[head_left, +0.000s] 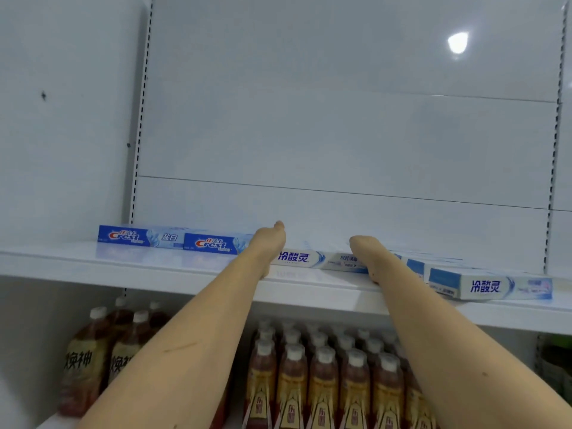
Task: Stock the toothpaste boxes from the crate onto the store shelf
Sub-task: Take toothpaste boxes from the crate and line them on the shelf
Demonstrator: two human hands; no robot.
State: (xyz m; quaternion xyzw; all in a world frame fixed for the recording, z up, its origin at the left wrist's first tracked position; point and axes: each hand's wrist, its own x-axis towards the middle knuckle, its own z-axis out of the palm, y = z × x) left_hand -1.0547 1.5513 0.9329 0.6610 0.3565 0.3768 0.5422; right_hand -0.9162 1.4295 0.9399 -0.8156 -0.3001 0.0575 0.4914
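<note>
Above the white metal store shelf [93, 258] the space stands open up to the pale back panel [340, 134], with nothing hanging overhead. Along the shelf, two blue Crest toothpaste boxes [173, 239] block the left, and white toothpaste boxes with blue lettering [483, 286] fill the middle and right. The shelf's left end lies bare. Below, rows of capped brown drink bottles [322, 379] crowd the lower level.

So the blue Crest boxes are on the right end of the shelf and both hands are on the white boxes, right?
Not quite. The head view shows the Crest boxes at the left end of the shelf. Both the left hand and right hand are at the white boxes.
</note>
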